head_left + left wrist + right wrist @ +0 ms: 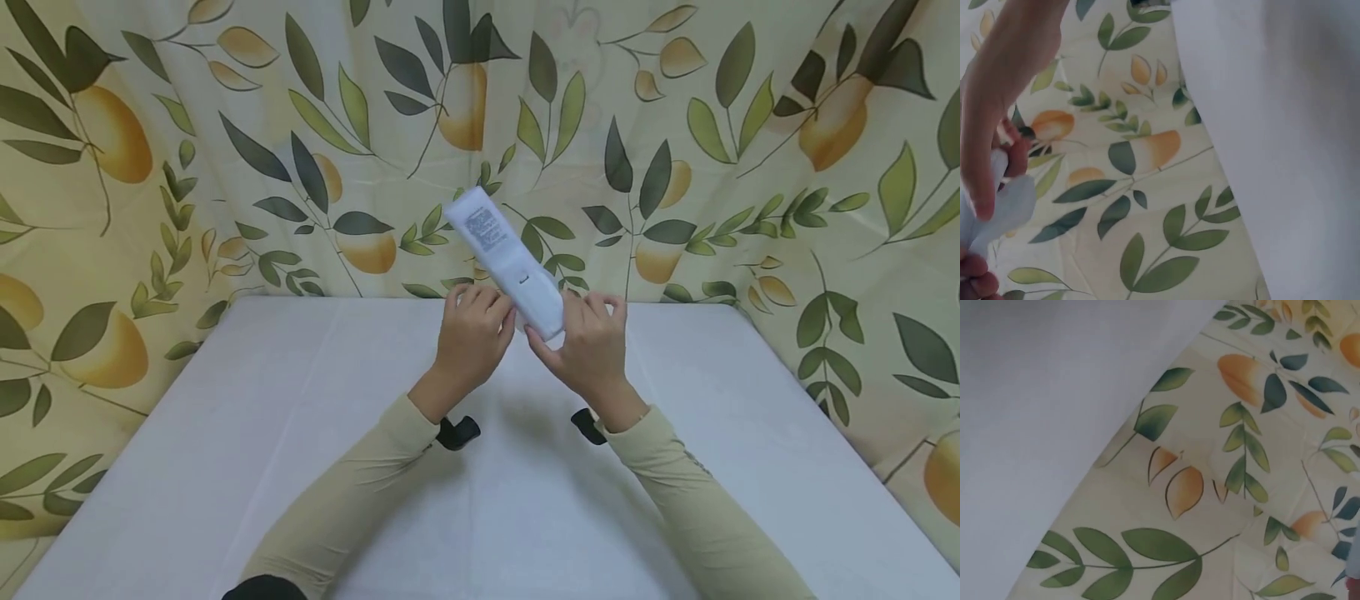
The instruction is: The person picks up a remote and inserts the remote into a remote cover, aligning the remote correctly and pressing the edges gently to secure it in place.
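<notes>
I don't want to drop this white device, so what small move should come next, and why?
Perhaps slide the left hand up toward the printed label on the white device: it and the right hand grip the lower end, while the labelled end juts out unsupported.

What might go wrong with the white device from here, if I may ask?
The white device might tip or slip: the left hand and right hand hold it only near its lower end. If dropped, it might hit the white tabletop, since it appears raised above it.

White oblong device (512, 267), grey printed label (487, 229), held aloft, upper end leaning left.
</notes>
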A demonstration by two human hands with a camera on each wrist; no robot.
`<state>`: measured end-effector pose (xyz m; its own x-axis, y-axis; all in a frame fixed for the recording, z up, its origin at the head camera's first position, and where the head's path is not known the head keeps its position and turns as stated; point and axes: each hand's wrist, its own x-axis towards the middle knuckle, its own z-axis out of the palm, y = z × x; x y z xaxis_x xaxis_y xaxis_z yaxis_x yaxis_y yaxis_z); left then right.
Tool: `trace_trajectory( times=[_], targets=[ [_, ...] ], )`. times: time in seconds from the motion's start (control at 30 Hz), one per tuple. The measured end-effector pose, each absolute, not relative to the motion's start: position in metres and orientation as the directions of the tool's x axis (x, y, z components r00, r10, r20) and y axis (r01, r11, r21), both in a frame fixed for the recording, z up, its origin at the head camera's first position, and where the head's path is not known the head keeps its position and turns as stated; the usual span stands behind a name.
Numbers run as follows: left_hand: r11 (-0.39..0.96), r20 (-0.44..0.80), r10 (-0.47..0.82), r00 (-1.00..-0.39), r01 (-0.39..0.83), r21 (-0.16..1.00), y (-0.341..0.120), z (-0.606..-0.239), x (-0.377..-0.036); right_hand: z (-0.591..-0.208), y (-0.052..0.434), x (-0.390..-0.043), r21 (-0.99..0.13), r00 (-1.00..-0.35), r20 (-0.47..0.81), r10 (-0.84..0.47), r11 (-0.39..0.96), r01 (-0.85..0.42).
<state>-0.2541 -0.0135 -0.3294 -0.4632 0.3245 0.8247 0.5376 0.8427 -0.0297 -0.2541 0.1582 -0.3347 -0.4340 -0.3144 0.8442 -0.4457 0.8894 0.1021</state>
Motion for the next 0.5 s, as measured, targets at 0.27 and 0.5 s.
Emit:
trace_trajectory(
  times=[0.27,0.5],
  targets=[
    [0.743,0.685,0.494,-0.535,0.669,-0.014,-0.02,-0.342,-0.251,-0.338,0.161,-0.242,0.05,-0.595,0.735,-0.325,0.901,-0.431],
    [0.678,0.668,0.51,-0.542,0.731,0.074,-0.019,-0.35,-0.241,-0.34,0.159,-0.235,0.0,-0.664,0.682,-0.308,0.907,-0.421]
  ],
)
